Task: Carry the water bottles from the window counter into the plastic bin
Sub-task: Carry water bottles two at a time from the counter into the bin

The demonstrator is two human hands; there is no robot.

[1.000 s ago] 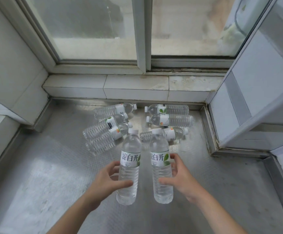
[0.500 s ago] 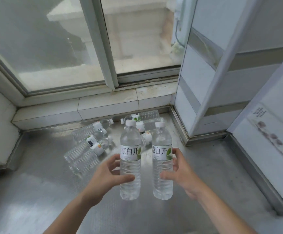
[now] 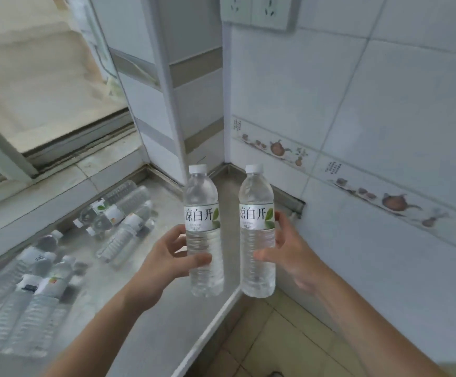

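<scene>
Hands: I see my left hand point(image 3: 167, 263) gripping left bottle point(image 3: 203, 232), right hand point(image 3: 289, 254) gripping right bottle point(image 3: 256, 232) | both upright, apart, over counter point(image 3: 150, 317) right edge | spare bottles point(image 3: 123, 216) lie far left | bin unseen

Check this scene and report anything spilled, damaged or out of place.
No spill or damage shows. The left hand and right hand each hold a capped bottle upright. The only disorder is the loose bottles lying on their sides across the steel counter.
</scene>
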